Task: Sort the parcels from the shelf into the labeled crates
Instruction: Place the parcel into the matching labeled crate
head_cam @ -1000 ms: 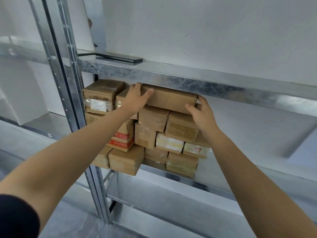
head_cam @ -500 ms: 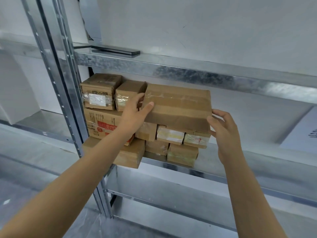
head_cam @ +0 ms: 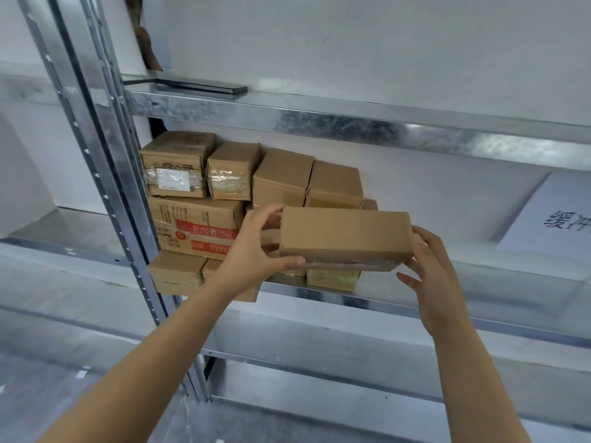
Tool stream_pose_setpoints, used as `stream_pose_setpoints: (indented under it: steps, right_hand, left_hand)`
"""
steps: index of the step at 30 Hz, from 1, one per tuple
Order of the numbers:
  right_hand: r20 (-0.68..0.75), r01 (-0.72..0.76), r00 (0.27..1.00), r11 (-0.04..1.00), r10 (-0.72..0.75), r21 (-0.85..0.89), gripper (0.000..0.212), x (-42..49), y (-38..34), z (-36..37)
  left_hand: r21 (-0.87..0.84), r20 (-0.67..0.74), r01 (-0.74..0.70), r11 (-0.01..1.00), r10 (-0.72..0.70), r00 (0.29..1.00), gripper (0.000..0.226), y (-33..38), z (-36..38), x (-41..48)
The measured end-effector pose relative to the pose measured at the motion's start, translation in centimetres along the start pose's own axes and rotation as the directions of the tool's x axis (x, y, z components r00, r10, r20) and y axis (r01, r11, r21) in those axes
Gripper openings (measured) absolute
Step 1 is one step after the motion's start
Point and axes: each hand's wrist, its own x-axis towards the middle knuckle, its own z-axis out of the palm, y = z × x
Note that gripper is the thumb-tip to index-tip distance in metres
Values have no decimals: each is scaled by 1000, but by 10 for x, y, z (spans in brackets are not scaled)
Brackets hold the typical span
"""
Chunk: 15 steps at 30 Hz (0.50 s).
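Note:
A long flat brown cardboard parcel (head_cam: pixel 345 235) hangs in the air in front of the shelf stack. My left hand (head_cam: pixel 256 247) grips its left end, thumb on top and fingers underneath. Its right end is held by my right hand (head_cam: pixel 431 263), fingers curled under the edge. Behind it, several brown parcels (head_cam: pixel 281 180) are stacked on the metal shelf (head_cam: pixel 447 308); one carries a white label (head_cam: pixel 174 179), and a larger one has red tape (head_cam: pixel 204 235). No crates are in view.
A steel upright post (head_cam: pixel 105 174) stands left of the stack. The shelf board above (head_cam: pixel 351 123) bears a flat dark device (head_cam: pixel 201 87). A white sheet with black characters (head_cam: pixel 556 215) leans at the shelf's right. Another shelf level (head_cam: pixel 319 356) lies below.
Both hands have pulled the long parcel off the top of the stack, out and downward towards me. Two parcels that it had covered now show at the top.

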Motion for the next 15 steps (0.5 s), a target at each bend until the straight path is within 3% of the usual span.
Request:
stream_pose_setpoints:
  steps: [3,7,10,14,15]
  right_hand:
    - [-1,-43,999,997,43,67,28,-1,7,1]
    - [-20,-34,999,985,37,168,27,-9,17,2]
    - [-41,-13,999,979,22,205,30,-13,23,1]
    - [-75,-20,996,941,48,338,29,-17,25,-6]
    - [-73,-23,996,928,54,371,42,-18,25,-9]
  left_hand:
    - [-151,27,6,988,-2,1000,61,-7,3,-11]
    - [-384,-82,56,922,-95,992,26,-12,16,-19]
    - [-341,-104,91,936,-134,986,4,-15,26,-20]
    - [-349,-68,124,929,-157,985,21,-16,40,-22]
    - [-374,-45,142,916,-171,984,26,-13,43,-21]
